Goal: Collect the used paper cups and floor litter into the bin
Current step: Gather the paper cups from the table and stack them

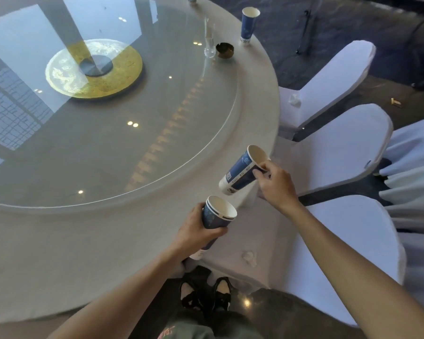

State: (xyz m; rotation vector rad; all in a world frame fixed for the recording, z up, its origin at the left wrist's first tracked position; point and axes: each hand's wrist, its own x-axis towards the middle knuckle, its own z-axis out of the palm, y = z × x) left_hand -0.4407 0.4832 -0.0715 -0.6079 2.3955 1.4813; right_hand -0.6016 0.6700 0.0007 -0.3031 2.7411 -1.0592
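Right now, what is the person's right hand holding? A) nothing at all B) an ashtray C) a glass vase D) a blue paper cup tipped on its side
D: the right hand has its fingers pinched on the rim of a blue paper cup that is tilted in the air above the table edge, while the glass vase and ashtray stand untouched farther along the table.
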